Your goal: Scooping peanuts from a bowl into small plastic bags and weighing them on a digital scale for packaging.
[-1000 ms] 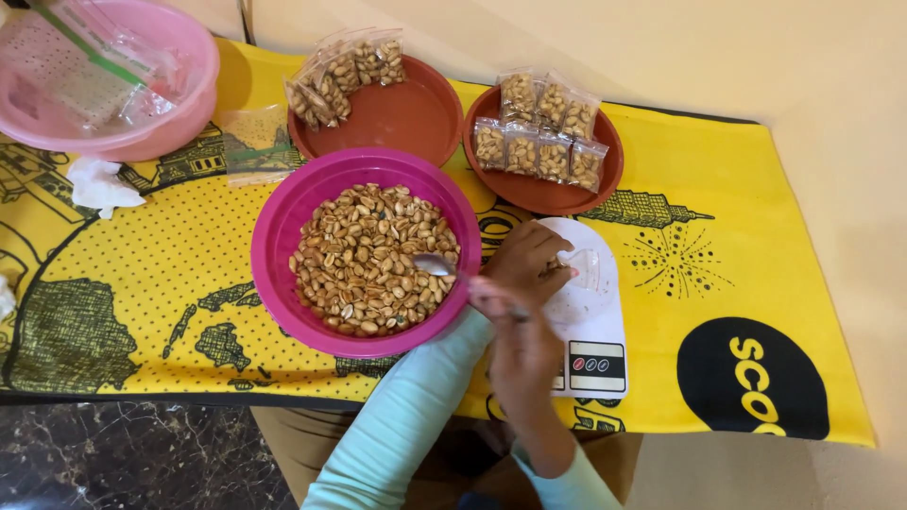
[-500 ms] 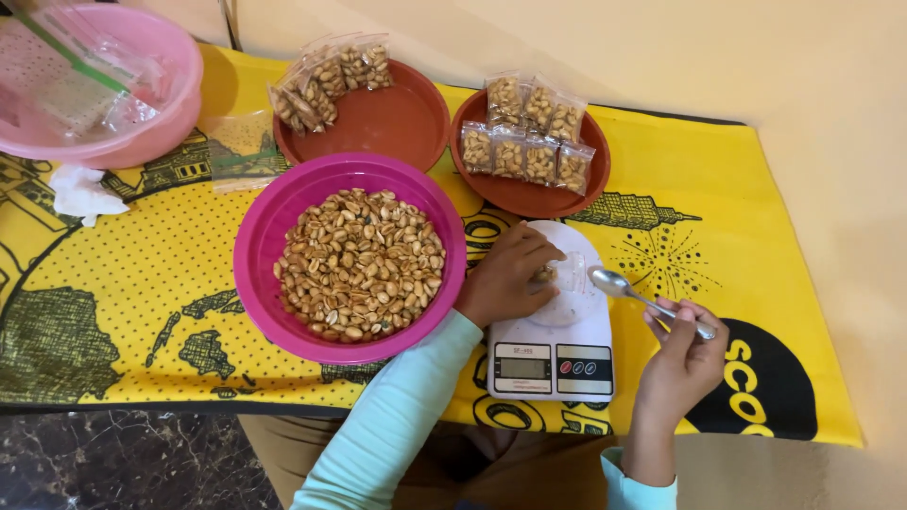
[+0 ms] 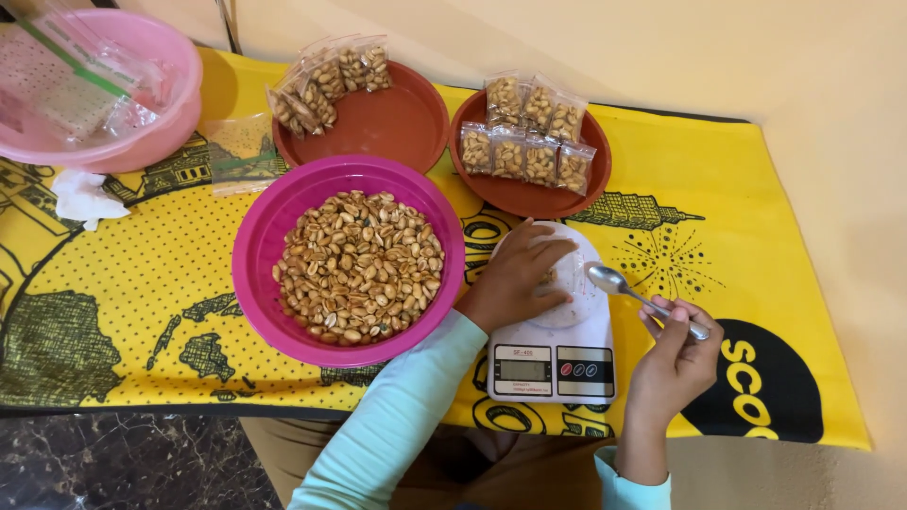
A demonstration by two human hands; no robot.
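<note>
Setting: a worktop (image 3: pixel 661 189) under a yellow cloth with black city drawings, set against a plain cream wall.
Left hand (image 3: pixel 518 274): resting on the round plate of the white digital kitchen scale (image 3: pixel 556 342), fingers curled about a small clear plastic bag (image 3: pixel 567 274) with a few nuts in it; how firm the hold is cannot be told.
Right hand (image 3: pixel 675 354): closed on the handle of a metal spoon (image 3: pixel 635 296), whose empty bowl hangs just beside the bag.
Risk: the hand's weight on the plate could falsify the reading; a slack bag mouth could spill nuts onto the scale.
Nearest neighbour: a magenta plastic bowl of roasted peanuts (image 3: pixel 350 260), touching the left forearm, easily nudged.
Further out: two brown round plates (image 3: pixel 397 123) with filled packets, a pink basin (image 3: pixel 142 142) of empty bags, crumpled white tissue (image 3: pixel 85 198).
</note>
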